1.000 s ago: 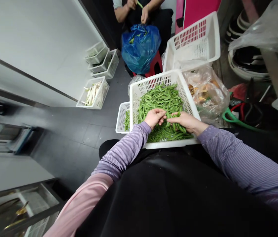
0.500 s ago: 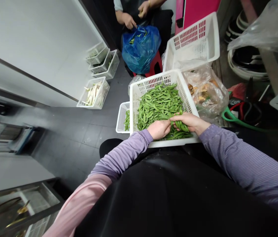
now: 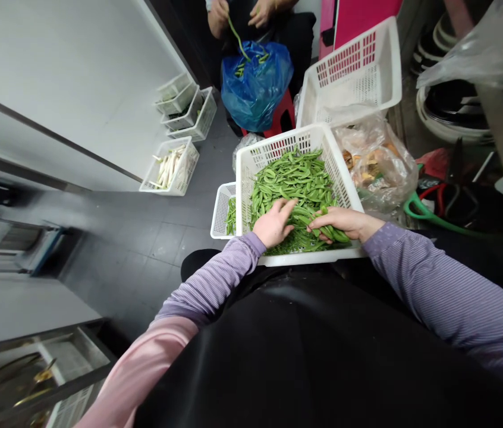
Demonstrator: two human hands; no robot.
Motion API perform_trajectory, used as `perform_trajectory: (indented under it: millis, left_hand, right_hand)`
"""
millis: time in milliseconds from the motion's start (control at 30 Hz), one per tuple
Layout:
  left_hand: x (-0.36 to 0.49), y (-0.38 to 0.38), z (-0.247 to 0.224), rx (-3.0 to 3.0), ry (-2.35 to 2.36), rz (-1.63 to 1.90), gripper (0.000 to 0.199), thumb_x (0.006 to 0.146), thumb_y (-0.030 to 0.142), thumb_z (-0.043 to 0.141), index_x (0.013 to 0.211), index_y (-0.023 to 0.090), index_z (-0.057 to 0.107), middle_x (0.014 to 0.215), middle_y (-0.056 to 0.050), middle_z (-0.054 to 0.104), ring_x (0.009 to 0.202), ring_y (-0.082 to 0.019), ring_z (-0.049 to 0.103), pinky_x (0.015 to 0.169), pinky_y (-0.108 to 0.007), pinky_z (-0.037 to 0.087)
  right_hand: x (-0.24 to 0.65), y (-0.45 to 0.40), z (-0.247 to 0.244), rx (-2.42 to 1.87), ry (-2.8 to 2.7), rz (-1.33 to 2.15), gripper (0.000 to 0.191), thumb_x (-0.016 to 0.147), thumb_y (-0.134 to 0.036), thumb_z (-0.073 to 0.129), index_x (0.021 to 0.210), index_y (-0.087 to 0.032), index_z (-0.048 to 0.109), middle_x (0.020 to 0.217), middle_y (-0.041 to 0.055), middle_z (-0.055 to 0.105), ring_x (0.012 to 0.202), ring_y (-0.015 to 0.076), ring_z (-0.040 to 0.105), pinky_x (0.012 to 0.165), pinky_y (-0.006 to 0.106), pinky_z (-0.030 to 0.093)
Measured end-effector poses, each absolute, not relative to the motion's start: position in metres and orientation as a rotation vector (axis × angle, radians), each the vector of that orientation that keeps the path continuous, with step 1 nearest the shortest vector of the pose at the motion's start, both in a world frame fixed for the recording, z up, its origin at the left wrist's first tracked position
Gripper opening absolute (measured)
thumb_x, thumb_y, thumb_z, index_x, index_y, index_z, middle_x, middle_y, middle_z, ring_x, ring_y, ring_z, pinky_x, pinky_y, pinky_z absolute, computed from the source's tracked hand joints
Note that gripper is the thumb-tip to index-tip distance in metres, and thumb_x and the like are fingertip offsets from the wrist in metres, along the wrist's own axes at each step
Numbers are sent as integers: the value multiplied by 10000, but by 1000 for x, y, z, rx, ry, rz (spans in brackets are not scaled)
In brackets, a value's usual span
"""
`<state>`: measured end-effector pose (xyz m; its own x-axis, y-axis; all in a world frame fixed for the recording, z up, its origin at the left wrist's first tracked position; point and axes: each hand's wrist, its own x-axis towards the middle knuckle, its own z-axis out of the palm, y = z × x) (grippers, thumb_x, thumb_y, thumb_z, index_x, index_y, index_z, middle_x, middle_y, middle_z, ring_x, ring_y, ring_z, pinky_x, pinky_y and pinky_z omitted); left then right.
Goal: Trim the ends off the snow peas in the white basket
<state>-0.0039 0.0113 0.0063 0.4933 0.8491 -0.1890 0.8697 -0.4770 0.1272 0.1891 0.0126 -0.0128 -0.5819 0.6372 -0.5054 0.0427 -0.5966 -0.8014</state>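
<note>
A heap of green bean pods [image 3: 294, 178] fills much of a white slotted plastic basket [image 3: 245, 163] in front of me. My right hand [image 3: 338, 223] is closed around a bunch of pods at the basket's near right. To its left, my left hand [image 3: 274, 223] reaches over the heap with fingers spread; it holds nothing that I can see. Its fingertips are at the pods, though whether they touch is hard to tell. Below the hands lie smaller green bits.
A smaller white basket [image 3: 222, 208] with pods stands at left. Across from me a co-worker's hands hold a long green bean over a blue plastic bag [image 3: 258, 89]. Right of the basket are a clear bag of scraps [image 3: 379, 163] and scissors [image 3: 443, 193]. White radish-like vegetables [image 3: 170, 166] fill another basket.
My left hand has come away from the right hand, moved left and spread its fingers. My right hand keeps its bunch. The co-worker has lifted a long bean from the blue bag.
</note>
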Motion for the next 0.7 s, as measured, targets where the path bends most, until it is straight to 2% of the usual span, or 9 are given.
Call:
perform_trajectory:
  millis: [100,200,267,367,467,600,667,700]
  left_hand:
    - [11,10,23,2647,1288,-415,272,838,198,374,1033,153,558,1027,-113,563,926,-201,572,729,-281,459]
    - [25,19,35,2623,1169,-684,190,769,120,439,793,120,627,794,-110,621,811,-216,599,698,-297,449]
    - [35,29,42,2549,1103,-769,120,699,104,525,626,109,620,634,-91,605,709,-208,595,654,-288,437]
    - [45,47,51,2284,959,-722,180,638,100,598,461,116,569,441,-29,515,488,-125,503,547,-247,396]
    - [45,58,53,1930,909,-451,233,698,196,578,477,122,564,378,11,432,355,-65,370,438,-218,346]
    - [35,55,27,1713,1008,112,325,842,324,383,690,114,580,452,17,435,338,-54,349,388,-198,340]
    - [29,48,2,1761,1065,99,343,867,303,317,765,114,585,508,9,470,378,-56,393,431,-196,383]
    - [26,43,-11,1827,1090,-37,309,854,282,347,773,116,595,539,0,496,421,-64,437,476,-203,415]
  right_hand:
    - [191,14,-12,-1195,-1291,2168,136,561,-254,650,631,-143,613,552,-5,583,411,79,459,389,210,380]
    - [193,18,-10,-1360,-1720,1788,170,552,-298,677,661,-169,651,568,-12,602,475,92,478,476,222,393]
    - [194,21,-8,-1370,-2013,1496,203,546,-325,686,700,-194,672,586,-22,613,528,110,501,529,229,389]
    - [196,23,-3,-1268,-2173,1308,238,564,-348,666,757,-208,678,642,-27,635,604,138,538,600,242,391]
    - [199,22,1,-1300,-2050,1262,230,566,-338,661,742,-190,666,619,-27,617,610,145,536,617,248,391]
    - [199,22,2,-1346,-1541,1231,220,585,-330,652,732,-168,623,629,-19,587,609,133,517,604,250,402]
    - [203,28,2,-1311,-1160,1226,188,599,-310,639,711,-170,582,640,-16,570,593,121,506,578,247,412]
    - [207,32,3,-1279,-958,1232,158,617,-301,621,690,-177,554,628,-19,555,571,112,495,557,243,415]
